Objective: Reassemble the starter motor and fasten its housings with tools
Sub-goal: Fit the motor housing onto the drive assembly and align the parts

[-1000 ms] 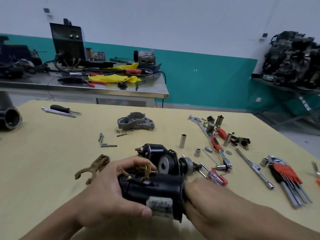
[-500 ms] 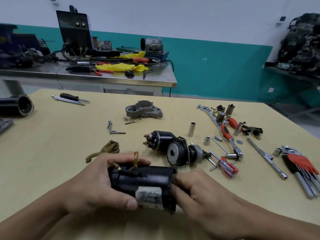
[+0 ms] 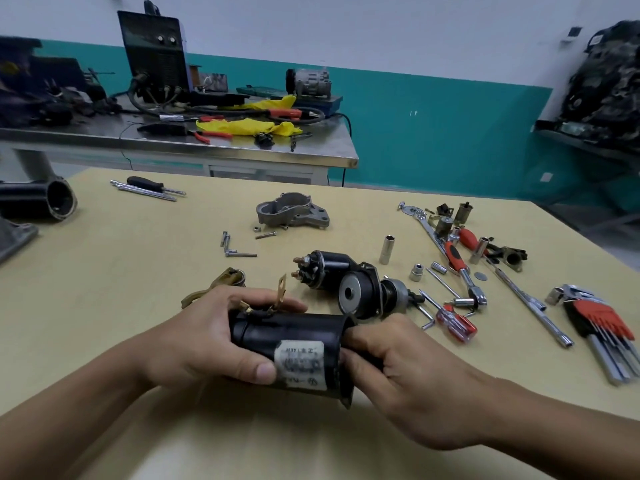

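I hold a black cylindrical motor housing [image 3: 298,344] with a white label and brass terminal tabs, just above the wooden table [image 3: 104,306]. My left hand [image 3: 207,341] grips its left end, thumb across the front. My right hand [image 3: 408,382] grips its open right end, with its fingers curled at the rim. Behind it lies the solenoid and drive assembly [image 3: 349,282], black with copper studs. A grey cast end housing [image 3: 294,214] lies farther back. A brass shift fork [image 3: 221,282] peeks out behind my left hand.
Loose bolts [image 3: 235,249], sockets [image 3: 387,250], a ratchet [image 3: 462,268], a red screwdriver [image 3: 453,325] and a hex key set [image 3: 602,327] are scattered to the right. A black tube [image 3: 38,199] lies at the far left. A steel bench [image 3: 207,147] with clutter stands behind.
The view has tilted so the table sits lower in frame. The motor housing has shifted slightly right in both hands; my grip looks unchanged.
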Available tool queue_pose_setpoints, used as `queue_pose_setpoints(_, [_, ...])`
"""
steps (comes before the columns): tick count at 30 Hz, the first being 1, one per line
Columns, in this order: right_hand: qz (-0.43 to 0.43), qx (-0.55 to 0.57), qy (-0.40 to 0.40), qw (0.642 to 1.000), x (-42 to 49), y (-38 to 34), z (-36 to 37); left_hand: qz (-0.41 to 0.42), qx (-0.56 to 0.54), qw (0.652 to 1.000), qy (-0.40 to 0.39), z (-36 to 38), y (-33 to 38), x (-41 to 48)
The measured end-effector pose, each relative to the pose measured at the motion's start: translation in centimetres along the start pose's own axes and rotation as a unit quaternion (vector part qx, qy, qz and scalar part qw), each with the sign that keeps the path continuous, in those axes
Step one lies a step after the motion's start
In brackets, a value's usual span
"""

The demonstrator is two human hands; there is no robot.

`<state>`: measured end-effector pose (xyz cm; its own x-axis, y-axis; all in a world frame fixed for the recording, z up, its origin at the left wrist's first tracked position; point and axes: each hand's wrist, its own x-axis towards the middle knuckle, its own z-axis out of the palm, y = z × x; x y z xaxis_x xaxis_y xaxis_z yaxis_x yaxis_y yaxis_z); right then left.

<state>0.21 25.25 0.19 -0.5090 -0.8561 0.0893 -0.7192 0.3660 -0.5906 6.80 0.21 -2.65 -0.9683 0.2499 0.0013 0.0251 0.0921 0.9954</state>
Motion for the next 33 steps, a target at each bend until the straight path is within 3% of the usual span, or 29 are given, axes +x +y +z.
queue_pose_setpoints(5, [-0.012, -0.003, -0.005, 1.0, -0.3, 0.5, 0.7, -0.001, 0.013, 1.0, -0.003, 0.3, -0.2, -0.3])
queue_pose_setpoints(10, [0.016, 0.053, 0.024, 0.998, 0.0, 0.8, 0.6, 0.034, 0.025, 0.994, 0.103, 0.7, -0.1, -0.2])
queue_pose_setpoints(14, [0.106, 0.13, 0.001, 0.986, 0.9, 1.0, -0.3, 0.11, 0.072, 0.979, 0.157, 1.8, 0.9, 0.2])
queue_pose_setpoints(18, [0.189, 0.253, -0.067, 0.946, 0.9, 1.0, -1.1, 0.172, 0.136, 0.957, 0.189, 2.4, 0.9, 0.4])
queue_pose_setpoints(24, [0.195, 0.335, -0.181, 0.904, 1.2, 1.6, -1.3, 0.173, 0.205, 0.955, 0.127, 1.9, 1.1, 0.4])
queue_pose_setpoints(28, [0.156, 0.396, -0.137, 0.894, 1.1, 2.4, 0.6, 0.169, 0.215, 0.958, 0.09, 1.1, 1.4, 0.5])
queue_pose_setpoints(33, [0.128, 0.355, -0.075, 0.923, 1.0, 3.1, 1.1, 0.148, 0.19, 0.966, 0.091, 0.5, 0.9, 1.1])
